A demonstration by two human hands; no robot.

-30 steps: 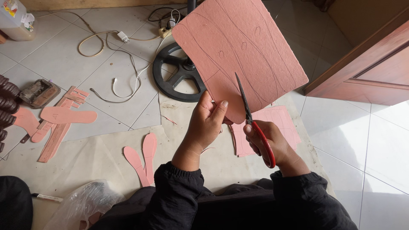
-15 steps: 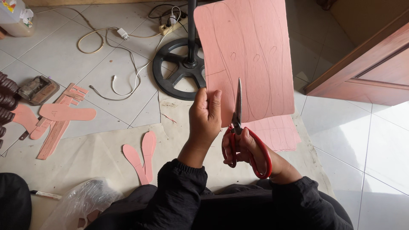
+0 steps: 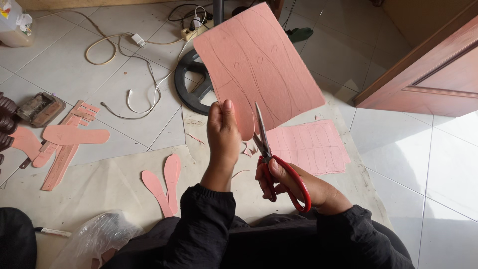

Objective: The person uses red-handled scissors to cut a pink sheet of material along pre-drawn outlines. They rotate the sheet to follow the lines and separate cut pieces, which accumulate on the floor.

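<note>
Tiled floor, partly covered by a beige sheet (image 3: 99,184); finished pink sole cut-outs (image 3: 167,182) are laid on it. Pink sheet (image 3: 259,65) is held up off the floor, its lower edge pinched closed in the left hand (image 3: 224,134). Red-handled scissors (image 3: 271,159) are gripped in the right hand (image 3: 298,187), blades at the sheet's lower edge. Step judged: a traced outline is being cut out. Next cut calls for the blades to be kept on the pencil line and the sheet turned to feed the curve.

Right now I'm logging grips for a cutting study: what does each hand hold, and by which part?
Left hand pinches the pink sheet at its lower edge. Right hand holds the red-handled scissors by the handle loops.
</note>
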